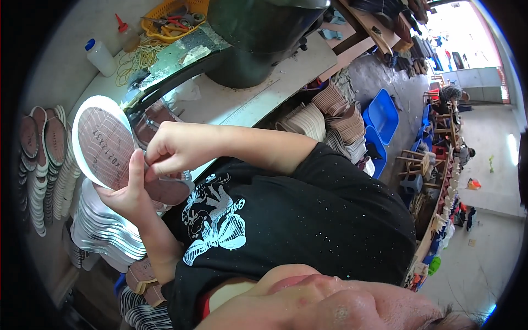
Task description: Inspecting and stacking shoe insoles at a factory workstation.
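My left hand (127, 201) is closed around a shoe insole (104, 144), its thumb lying along the face. The insole is brown with a white rim and handwritten marks. Close beside its edge, my right hand (169, 147) is curled into a pinch. Whatever sits in those fingers is too hidden to name. Behind my hands, further brown insole pieces (168, 191) show in part. Just below the held insole rises a stack of white insoles (107, 223).
A dark green machine (242, 44) stands on the white worktable (291, 74). Beyond it are a yellow basket (157, 12) of tools and a blue-capped bottle (100, 58). Insole rows (47, 159) lie left. Striped sole stacks (330, 113) and blue bins (381, 116) stand right.
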The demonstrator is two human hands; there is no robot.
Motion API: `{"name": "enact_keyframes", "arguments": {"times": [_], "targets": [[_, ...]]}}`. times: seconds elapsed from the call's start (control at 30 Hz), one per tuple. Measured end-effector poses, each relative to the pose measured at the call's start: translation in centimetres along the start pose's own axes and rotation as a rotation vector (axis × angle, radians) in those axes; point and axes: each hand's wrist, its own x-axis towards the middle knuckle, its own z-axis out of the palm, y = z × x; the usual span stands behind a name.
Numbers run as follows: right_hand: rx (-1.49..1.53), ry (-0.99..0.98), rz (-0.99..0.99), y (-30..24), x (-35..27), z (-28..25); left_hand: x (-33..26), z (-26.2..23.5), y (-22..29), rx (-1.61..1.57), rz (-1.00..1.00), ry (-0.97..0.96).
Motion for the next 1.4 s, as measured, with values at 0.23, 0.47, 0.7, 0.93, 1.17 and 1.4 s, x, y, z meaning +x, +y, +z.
{"name": "enact_keyframes", "arguments": {"times": [0.23, 0.47, 0.7, 0.93, 1.17, 1.4], "targets": [[-0.185, 0.249, -0.047, 2.0, 0.5, 1.4, 0.7, -0.7, -0.9, 0.095, -0.042, -0.019], [0.091, 0.303, 0.195, 2.1, 3.4, 0.2, 4.0, -2.1, -3.1, -0.152, -0.244, 0.107], [0.180, 0.472, 0.156, 4.2, 4.9, -1.3, 8.1, -1.0, -7.7, -0.116, -0.142, 0.082], [0.251, 0.475, 0.184, 4.8, 4.2, -4.1, 10.5, 0.9, -10.8, -0.086, -0.123, 0.126], [0.547, 0.375, 0.302, 3.3, 0.4, -4.0, 11.4, 2.2, -10.9, 0.010, -0.080, 0.178], [0.745, 0.489, 0.228, 3.7, 1.3, -0.4, 12.1, 2.8, -8.7, -0.109, -0.189, 0.064]]}}
